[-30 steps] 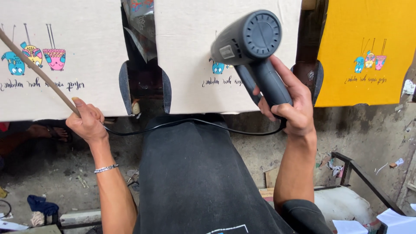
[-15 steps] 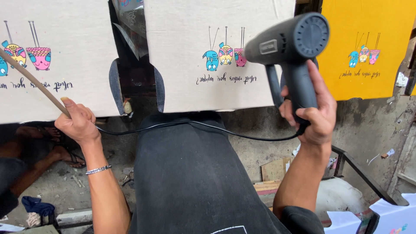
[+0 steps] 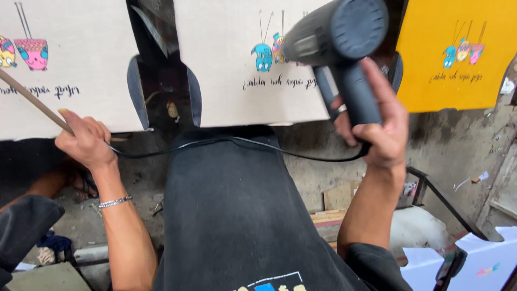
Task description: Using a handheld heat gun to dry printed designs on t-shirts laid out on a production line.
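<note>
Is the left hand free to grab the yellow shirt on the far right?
Probably not. The left hand is closed around a wooden stick at the far left, and the yellow shirt lies beyond the right hand holding the heat gun.

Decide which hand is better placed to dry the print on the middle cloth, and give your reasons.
The right hand. It already grips the heat gun right over the middle cloth print. The left hand is busy holding a wooden stick by the left cloth.

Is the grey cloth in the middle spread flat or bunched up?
Spread flat: the grey cloth lies smooth with its colourful print showing, edges straight. The right hand holds the heat gun above it.
</note>
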